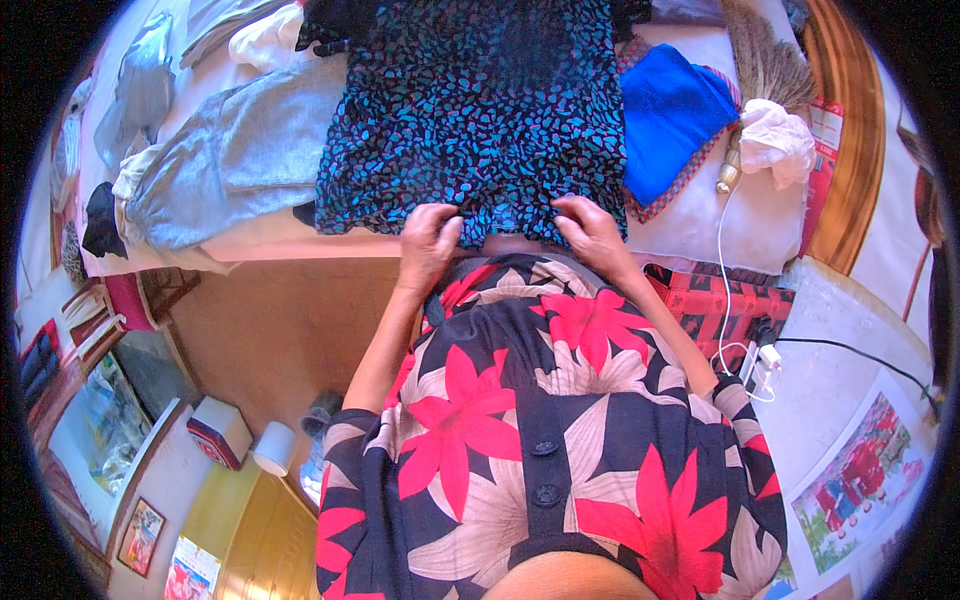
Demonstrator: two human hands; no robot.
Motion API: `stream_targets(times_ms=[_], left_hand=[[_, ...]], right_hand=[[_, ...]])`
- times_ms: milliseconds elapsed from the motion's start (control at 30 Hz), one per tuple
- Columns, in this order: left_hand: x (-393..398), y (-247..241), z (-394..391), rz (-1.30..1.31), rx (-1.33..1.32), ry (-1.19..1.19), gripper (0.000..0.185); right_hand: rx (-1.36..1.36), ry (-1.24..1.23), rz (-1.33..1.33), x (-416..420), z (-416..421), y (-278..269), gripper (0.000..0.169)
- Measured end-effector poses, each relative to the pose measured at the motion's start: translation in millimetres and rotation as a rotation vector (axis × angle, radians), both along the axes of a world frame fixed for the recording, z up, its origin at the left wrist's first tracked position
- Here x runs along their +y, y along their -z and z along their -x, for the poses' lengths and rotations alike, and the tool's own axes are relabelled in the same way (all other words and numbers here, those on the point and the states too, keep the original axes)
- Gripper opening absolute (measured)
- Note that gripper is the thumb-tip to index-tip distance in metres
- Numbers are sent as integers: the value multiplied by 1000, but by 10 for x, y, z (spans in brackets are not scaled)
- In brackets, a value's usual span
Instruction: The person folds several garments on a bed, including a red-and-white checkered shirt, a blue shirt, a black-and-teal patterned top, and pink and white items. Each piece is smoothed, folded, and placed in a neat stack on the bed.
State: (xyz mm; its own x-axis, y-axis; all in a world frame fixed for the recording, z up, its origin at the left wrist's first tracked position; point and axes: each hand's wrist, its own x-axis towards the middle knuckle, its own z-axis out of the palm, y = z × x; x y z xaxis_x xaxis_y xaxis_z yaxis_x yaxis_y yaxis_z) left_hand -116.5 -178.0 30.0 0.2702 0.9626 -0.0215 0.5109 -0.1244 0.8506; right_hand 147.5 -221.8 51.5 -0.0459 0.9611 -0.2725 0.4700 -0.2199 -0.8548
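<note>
A black garment patterned with blue-green flecks (480, 112) is spread out in front of me on the bed (690, 217). Its near hem reaches the bed's front edge, and the cloth is rumpled there. At the left part of this hem, my left hand (429, 244) pinches the fabric between curled fingers and thumb. My right hand (596, 236) grips the same hem farther right, its fingertips partly lost in the folds. Between my hands the edge dips in small creases. The garment's top runs out of view at the far side.
Light grey-blue trousers (247, 157) lie to the left, beside a black cloth (105, 221). On the right are a folded blue cloth (671, 120), a straw broom (772, 60) and a white plastic bag (776, 142). A white cable (724, 277) hangs over the bed's edge.
</note>
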Motion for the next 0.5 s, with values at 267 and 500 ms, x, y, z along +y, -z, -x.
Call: stream_targets(times_ms=[267,500], left_hand=[[-130,185,-364,-4,437,150,35],[-196,287,-257,-63,277,149,15]], right_hand=[[-427,-219,-158,209,365,253,54],[-641,-250,-142,222,452,309,54]])
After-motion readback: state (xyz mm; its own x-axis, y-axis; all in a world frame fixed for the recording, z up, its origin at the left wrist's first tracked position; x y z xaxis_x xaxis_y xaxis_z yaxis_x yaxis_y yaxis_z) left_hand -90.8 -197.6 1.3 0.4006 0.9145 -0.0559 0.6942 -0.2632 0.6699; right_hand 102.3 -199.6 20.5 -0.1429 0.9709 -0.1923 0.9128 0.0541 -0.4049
